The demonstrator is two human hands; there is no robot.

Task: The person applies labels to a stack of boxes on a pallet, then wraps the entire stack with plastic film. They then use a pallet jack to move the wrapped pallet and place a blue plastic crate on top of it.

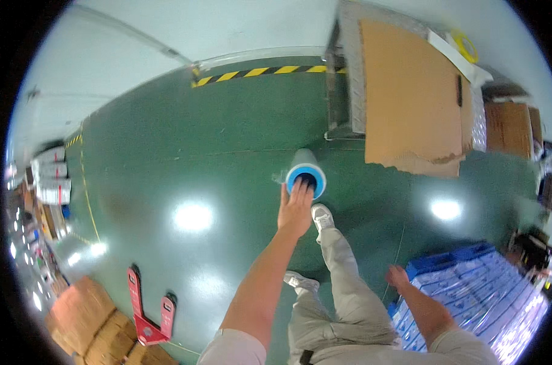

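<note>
A roll of clear stretch film (304, 159) with a blue ring at its near end is in front of my feet, slanting so that its far end points away from me. My left hand (296, 210) grips this near end. Its fingers reach into the dark hollow core, and the thumb lies along the outer left side. A wisp of loose film shows left of the roll. I cannot tell whether the roll touches the floor. My right hand (397, 277) hangs low at my right side, beside a film-wrapped stack (470, 298). It is blurred, and nothing shows in it.
At the front right, a metal-framed table or cart (356, 91) bears a torn cardboard sheet (413, 97) and a yellow tape roll (464, 46). A red pallet-jack fork (147, 328) lies left, near brown cartons (100, 328). Black-yellow tape (258, 72) marks the far floor edge.
</note>
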